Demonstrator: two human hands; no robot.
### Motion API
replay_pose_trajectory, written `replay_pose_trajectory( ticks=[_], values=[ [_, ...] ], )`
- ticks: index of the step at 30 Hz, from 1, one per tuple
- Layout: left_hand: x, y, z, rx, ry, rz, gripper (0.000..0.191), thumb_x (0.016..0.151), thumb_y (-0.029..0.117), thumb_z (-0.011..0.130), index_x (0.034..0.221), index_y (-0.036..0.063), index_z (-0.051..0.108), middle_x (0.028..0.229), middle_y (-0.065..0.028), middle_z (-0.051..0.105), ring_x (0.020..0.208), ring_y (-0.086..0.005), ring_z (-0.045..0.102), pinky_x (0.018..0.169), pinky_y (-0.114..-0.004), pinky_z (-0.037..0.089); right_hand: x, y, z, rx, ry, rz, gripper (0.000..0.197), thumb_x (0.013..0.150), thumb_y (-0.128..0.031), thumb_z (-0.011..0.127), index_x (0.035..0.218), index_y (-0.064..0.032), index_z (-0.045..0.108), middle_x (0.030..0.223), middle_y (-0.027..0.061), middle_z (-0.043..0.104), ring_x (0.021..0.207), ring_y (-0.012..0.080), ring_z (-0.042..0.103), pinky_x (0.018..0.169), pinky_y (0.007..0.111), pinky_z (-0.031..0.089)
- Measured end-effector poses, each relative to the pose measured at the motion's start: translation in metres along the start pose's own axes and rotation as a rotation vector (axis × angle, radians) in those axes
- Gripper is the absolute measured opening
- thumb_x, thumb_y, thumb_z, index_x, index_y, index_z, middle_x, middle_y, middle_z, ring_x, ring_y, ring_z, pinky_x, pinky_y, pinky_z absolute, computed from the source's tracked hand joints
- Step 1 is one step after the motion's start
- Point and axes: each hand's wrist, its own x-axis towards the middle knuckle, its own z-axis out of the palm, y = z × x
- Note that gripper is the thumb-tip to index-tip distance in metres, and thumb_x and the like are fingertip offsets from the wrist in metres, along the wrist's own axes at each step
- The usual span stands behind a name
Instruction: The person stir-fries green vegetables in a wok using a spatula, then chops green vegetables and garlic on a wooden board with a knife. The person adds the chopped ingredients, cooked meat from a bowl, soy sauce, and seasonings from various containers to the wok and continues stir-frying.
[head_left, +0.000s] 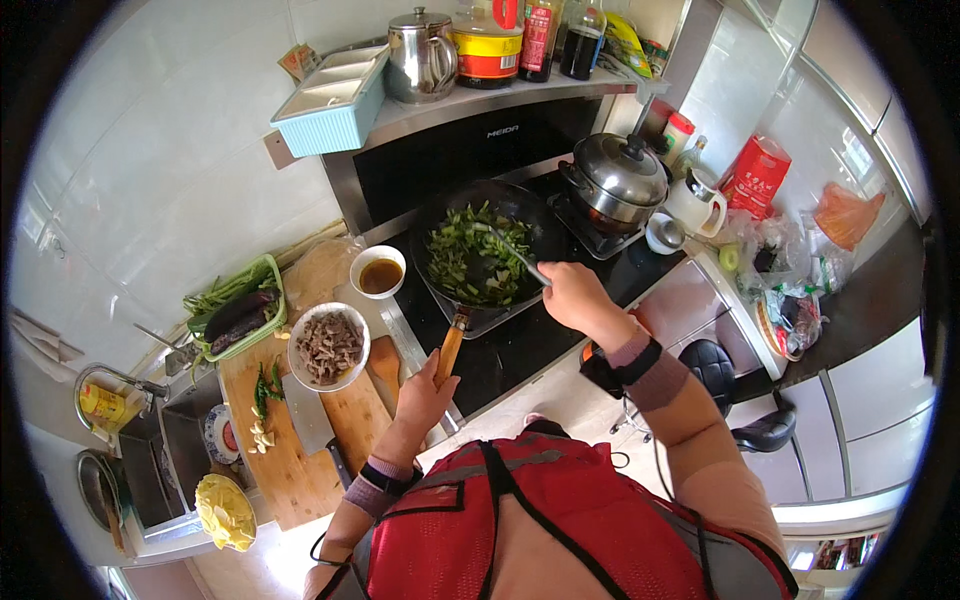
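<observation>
My left hand (426, 397) is closed around the wooden handle of a black wok (551, 225) on the left burner. A metal spatula (517, 255) is gripped in my right hand (576, 296), its working end among the chopped green vegetables (457, 255) in the wok. Left of the wok stands a white bowl of brown liquid (380, 276). Nearer me is a larger bowl of cooked meat strips (328, 347), with a wooden spatula (385, 361) beside it. The cutting board (285, 480) carries a cleaver (306, 416), green chilies (261, 391) and garlic cloves (260, 438).
A lidded steel pot (619, 180) sits on the right burner. Farther right are a white jug (694, 204) and plastic bags. A green basket (279, 300) holds eggplants. At left are a sink (142, 472) and a bowl of yellow slices (225, 514). Bottles line the shelf (487, 96) above.
</observation>
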Motion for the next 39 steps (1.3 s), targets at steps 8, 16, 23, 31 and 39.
replay_pose_trajectory(
  ticks=[8, 16, 23, 31, 39],
  values=[
    [0.0, 0.011, -0.004, -0.04, 0.034, -0.064, 0.06, 0.085, 0.025, 0.068, 0.137, 0.0034, 0.048, 0.078, -0.0175, 0.065, 0.061, -0.0229, 0.064, 0.059, -0.033, 0.051, 0.001, 0.051, 0.057, 0.106, -0.33, 0.02, 0.027, 0.085, -0.022, 0.063, 0.102, -0.0004, 0.062, 0.092, 0.0207, 0.067, 0.081, 0.0358, 0.067, 0.067, 0.047, 0.053],
    [0.017, 0.079, -0.023, 0.158, 0.377, -0.024, 0.052, 0.077, 0.022, 0.073, 0.122, 0.0005, 0.059, 0.095, -0.0172, 0.062, 0.088, -0.0302, 0.063, 0.077, -0.039, 0.051, 0.155, 0.156, -0.044, 0.565, 0.402, 0.03, 0.056, 0.078, -0.026, 0.076, 0.124, -0.0002, 0.056, 0.1, 0.0184, 0.068, 0.083, 0.0269, 0.068, 0.077, 0.038, 0.055],
    [0.048, 0.154, 0.01, -0.008, 0.345, 0.044, 0.045, 0.077, 0.013, 0.075, 0.119, 0.0029, 0.062, 0.095, -0.0133, 0.064, 0.082, -0.0226, 0.064, 0.069, -0.03, 0.052, 0.31, 0.166, -0.147, 0.346, 0.796, -0.011, 0.096, 0.065, -0.037, 0.083, 0.136, 0.0068, 0.034, 0.124, 0.0282, 0.053, 0.117, 0.0396, 0.052, 0.099, 0.042, 0.043],
    [0.043, 0.193, 0.025, -0.081, 0.387, -0.057, 0.043, 0.078, 0.009, 0.073, 0.119, 0.0023, 0.062, 0.092, -0.0116, 0.065, 0.081, -0.0191, 0.065, 0.068, -0.029, 0.053, 0.345, 0.185, -0.136, 0.707, 0.667, -0.002, 0.081, 0.065, -0.029, 0.083, 0.129, 0.0023, 0.044, 0.126, 0.0232, 0.054, 0.115, 0.0332, 0.055, 0.098, 0.04, 0.043],
    [0.065, 0.243, 0.005, -0.385, 0.431, 0.166, 0.059, 0.083, -0.002, 0.067, 0.138, 0.002, 0.047, 0.104, -0.0111, 0.064, 0.079, -0.011, 0.062, 0.074, -0.026, 0.051, 0.125, 0.172, -0.135, 0.704, -0.009, -0.564, 0.072, 0.062, -0.024, 0.082, 0.125, -0.0026, 0.054, 0.116, 0.0094, 0.06, 0.106, 0.0201, 0.058, 0.094, 0.035, 0.045]
  ],
)
